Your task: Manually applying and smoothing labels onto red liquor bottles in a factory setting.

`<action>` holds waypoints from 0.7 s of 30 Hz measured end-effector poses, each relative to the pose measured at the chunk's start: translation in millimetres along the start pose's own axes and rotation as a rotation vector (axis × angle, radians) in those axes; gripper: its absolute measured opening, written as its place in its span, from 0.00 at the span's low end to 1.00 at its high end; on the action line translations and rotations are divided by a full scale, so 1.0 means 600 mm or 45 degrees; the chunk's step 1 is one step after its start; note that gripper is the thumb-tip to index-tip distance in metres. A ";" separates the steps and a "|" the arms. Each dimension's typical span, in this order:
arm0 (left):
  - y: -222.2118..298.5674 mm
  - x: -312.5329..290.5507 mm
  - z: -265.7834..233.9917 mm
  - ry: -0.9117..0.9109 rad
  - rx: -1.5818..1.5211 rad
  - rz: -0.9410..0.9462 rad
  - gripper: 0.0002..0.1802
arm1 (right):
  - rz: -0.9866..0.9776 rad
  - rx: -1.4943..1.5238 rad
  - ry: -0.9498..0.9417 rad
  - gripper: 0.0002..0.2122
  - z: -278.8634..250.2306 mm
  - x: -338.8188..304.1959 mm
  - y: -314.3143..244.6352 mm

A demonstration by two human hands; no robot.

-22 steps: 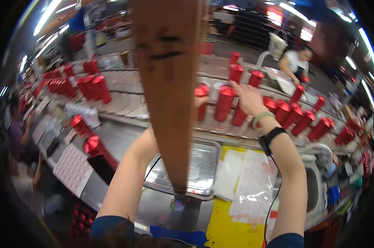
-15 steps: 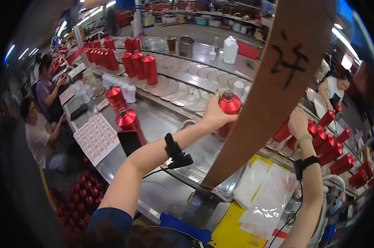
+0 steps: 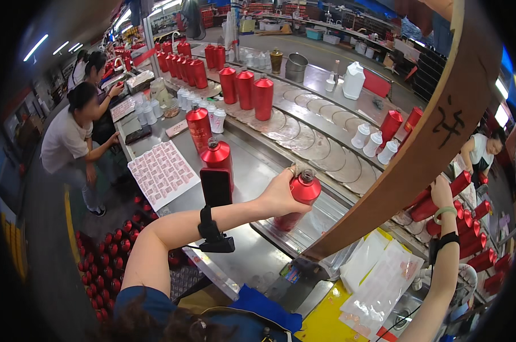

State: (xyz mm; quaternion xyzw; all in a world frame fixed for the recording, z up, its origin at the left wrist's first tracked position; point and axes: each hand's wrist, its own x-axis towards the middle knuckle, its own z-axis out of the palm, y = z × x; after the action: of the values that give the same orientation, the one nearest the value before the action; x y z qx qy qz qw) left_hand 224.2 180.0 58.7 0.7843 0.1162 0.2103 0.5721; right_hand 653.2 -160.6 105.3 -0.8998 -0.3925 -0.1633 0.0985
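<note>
My left hand (image 3: pixel 280 195) is closed round a red metal bottle (image 3: pixel 305 190) with a bare neck, holding it upright over a clear tray beside the conveyor. To the right, beyond a brown board, my right hand (image 3: pixel 442 192) is closed at a red bottle (image 3: pixel 423 208) lying tilted among several others; its fingertips are partly hidden. Left of my left hand, another red bottle (image 3: pixel 216 154) stands on the metal table with a black phone (image 3: pixel 216 187) upright against it. Behind that stands one more red bottle (image 3: pixel 199 130).
The brown board (image 3: pixel 377 196) slants between my arms. A conveyor of overlapping round plates (image 3: pixel 295 130) carries red bottles and white dispensers (image 3: pixel 375 144). A label sheet (image 3: pixel 162 174) lies on the left. Plastic bags (image 3: pixel 381 285) lie at the near right. People work at left and far right.
My left hand has brought its bottle away from the conveyor, nearer to me over the tray. My right hand remains among the bottles beyond the board. The whole view has shifted.
</note>
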 end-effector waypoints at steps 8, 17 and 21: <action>-0.027 -0.024 -0.002 0.003 0.162 0.104 0.45 | -0.026 0.095 0.034 0.08 -0.088 -0.047 -0.134; -0.041 -0.012 0.031 0.077 0.276 0.193 0.48 | -0.525 0.329 -0.010 0.10 -0.154 -0.142 -0.345; -0.034 -0.031 0.002 0.121 0.369 0.131 0.50 | -0.710 0.420 -0.223 0.08 -0.124 -0.151 -0.448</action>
State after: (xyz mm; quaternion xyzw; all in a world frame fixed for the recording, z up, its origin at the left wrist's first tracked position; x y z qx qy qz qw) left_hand 209.3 177.6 35.5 0.8526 0.1320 0.2572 0.4354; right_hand 380.6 -63.4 154.1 -0.7403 -0.6517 -0.0404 0.1602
